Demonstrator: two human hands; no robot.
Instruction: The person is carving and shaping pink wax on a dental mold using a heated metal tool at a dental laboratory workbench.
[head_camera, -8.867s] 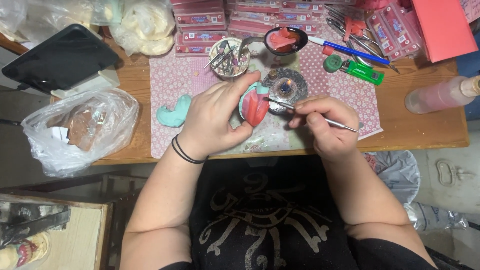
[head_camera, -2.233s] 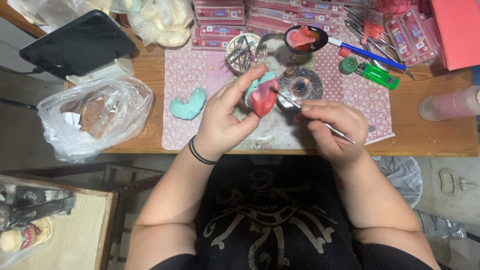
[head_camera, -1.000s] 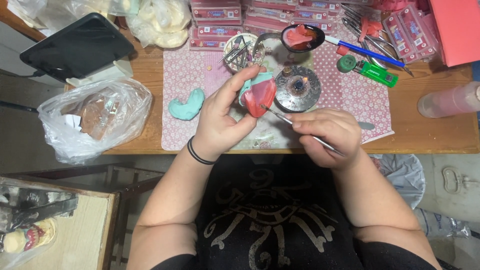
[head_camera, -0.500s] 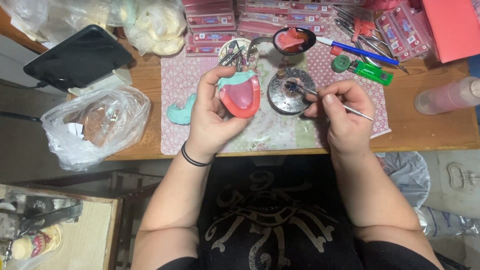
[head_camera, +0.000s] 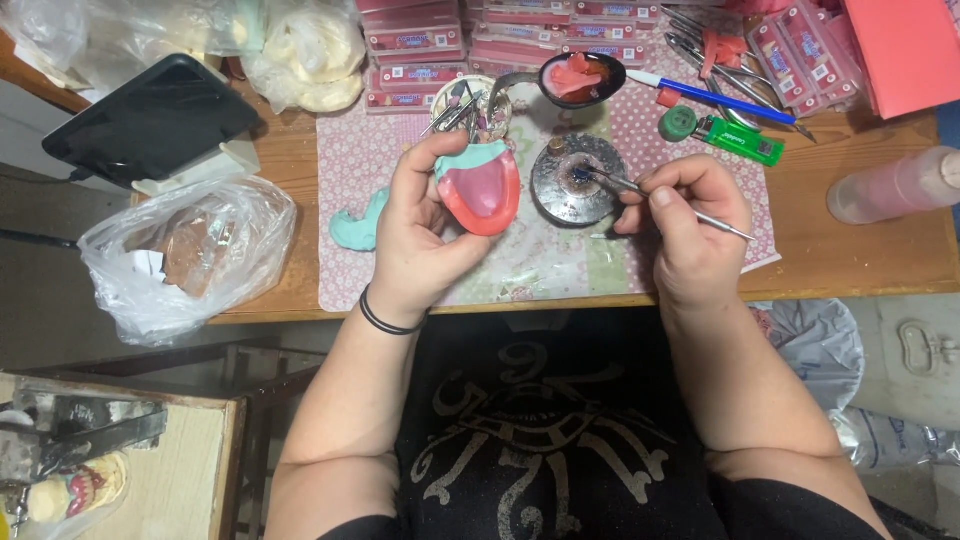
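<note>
Step in hand: the thin metal tool (head_camera: 668, 203) goes tip-first into the round metal dish (head_camera: 578, 180) on the patterned mat (head_camera: 520, 262); this looks like the loading step, with the tip picking something up while the model waits.
Left hand (head_camera: 420, 228): curled closed around the dental model (head_camera: 478, 186), a pink-red wax plate on a teal base; thumb up one side, fingers wrapped behind it, red face turned up toward the camera.
Right hand (head_camera: 690, 225): fingers pressed together in a pen grip, pinching the tool's shaft near its middle; the handle end sticks out past the knuckles to the right.
Where the model is: lifted just off the desk (head_camera: 860, 250), above the mat, just left of the dish and apart from it.
Nearby: a teal piece (head_camera: 355, 222) lies on the mat beside the left wrist; a spoon holding pink material (head_camera: 580, 78) sits behind the dish; a green lighter (head_camera: 740, 140) rests to the right.
Next move calls for, by my read: a steady carry of the loaded tip across the short gap to the wax face, the left hand keeping the model level and still so the tip lands where it is wanted.
Watch for: a shaky wrist, or a tilt of the model.
</note>
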